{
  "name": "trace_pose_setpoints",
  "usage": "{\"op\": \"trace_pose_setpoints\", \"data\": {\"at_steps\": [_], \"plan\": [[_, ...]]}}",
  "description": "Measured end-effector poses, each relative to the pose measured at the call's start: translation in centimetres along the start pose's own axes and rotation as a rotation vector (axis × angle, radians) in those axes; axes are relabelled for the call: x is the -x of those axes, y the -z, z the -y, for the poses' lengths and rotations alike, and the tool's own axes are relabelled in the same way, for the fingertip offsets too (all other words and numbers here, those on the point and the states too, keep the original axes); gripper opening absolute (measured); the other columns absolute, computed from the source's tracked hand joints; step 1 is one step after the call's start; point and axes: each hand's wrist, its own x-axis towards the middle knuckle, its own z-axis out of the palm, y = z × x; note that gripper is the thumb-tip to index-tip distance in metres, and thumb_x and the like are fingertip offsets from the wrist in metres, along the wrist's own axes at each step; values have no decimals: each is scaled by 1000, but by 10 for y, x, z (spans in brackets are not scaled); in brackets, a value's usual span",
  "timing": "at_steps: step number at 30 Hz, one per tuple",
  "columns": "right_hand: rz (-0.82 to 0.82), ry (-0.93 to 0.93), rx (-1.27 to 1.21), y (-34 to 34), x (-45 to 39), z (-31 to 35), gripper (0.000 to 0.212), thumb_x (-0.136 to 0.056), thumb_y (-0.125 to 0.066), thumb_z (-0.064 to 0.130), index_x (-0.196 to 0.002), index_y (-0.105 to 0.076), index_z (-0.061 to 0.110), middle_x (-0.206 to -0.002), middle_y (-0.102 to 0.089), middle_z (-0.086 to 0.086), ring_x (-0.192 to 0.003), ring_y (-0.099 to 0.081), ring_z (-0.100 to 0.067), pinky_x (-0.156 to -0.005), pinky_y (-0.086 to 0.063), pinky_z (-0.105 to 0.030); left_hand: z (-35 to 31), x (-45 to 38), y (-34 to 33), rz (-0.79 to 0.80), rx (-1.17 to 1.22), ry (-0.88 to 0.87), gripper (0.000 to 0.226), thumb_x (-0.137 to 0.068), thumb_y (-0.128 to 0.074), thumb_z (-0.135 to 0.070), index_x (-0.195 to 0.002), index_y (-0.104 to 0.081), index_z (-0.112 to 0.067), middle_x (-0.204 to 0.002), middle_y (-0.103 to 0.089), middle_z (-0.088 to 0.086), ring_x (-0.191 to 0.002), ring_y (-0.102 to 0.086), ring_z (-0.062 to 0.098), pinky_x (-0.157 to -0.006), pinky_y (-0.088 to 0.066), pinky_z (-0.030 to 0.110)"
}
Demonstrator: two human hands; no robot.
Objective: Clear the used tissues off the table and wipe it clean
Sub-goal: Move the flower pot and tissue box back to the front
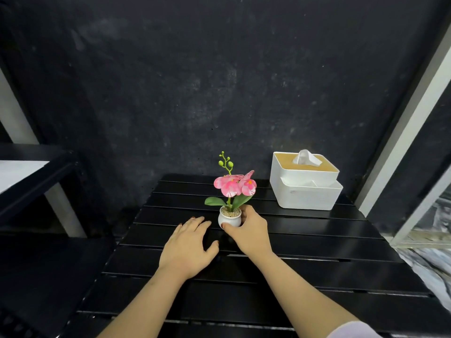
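Left hand (189, 245): you are resting it open and flat on the table (317, 272), holding nothing.
Right hand (246, 230): you are gripping the pot (229, 218).
Tissues: no used ones showing; box (306, 182) beyond your right hand.
Risk: you are holding low, so the top-heavy flower could tip.
Writing: none readable.
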Motion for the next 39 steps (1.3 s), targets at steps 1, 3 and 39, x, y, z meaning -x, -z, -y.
{"op": "trace_pose_setpoints", "data": {"at_steps": [1,3,39], "plan": [[-1,-2,-2,0,0,0,40,-66,-74,24,-102,-57,16,-98,-68,-1,-89,-62,-16,-74,-47,-24,0,0,0,-3,2,0,74,-75,-24,-58,-142,-29,-26,-154,-24,-6,-144,-14,11,-119,-10,32],[1,1,-5,0,0,0,39,-67,-73,24,-101,-57,16,-98,-68,-1,-89,-62,-15,-74,-47,-24,0,-1,0,-7,0,-3,69,-79,-29,-55,-142,-29,-26,-154,-25,-6,-144,-14,12,-119,-10,32],[-79,-81,252,209,-2,-12,60,-75,-71,22,-128,-44,14,-130,-53,-6,-112,-49,-17,-98,-39,-32,-156,-38,0,53,349,-125,62,-84,-51,-40,-140,-29,-27,-148,-31,-7,-135,-31,12,-111,-32,31]]}}
